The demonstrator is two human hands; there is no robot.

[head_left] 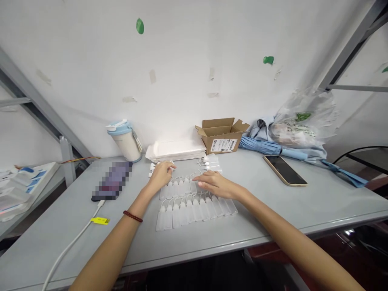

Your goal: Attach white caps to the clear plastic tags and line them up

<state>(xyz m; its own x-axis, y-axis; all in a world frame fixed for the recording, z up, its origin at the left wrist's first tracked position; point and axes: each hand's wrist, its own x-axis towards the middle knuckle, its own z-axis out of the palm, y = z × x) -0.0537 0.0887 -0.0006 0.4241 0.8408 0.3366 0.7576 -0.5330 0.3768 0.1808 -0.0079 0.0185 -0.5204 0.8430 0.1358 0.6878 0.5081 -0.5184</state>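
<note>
Translucent white flat plastic sleeves with white cord loops (190, 212) lie in two rows on your side of the open brown cardboard box (222, 139), mostly left of it. They look thin and light, likely smooth enough to slip, and bendable rather than brittle; take each by its narrow white top, since the loops could tangle. Your right hand (216, 184) reaches over the row nearer the box, fingers loosely extended; your left hand (163, 173), farther left of the box, has bent fingers. You cannot tell whether either pinches anything.
</note>
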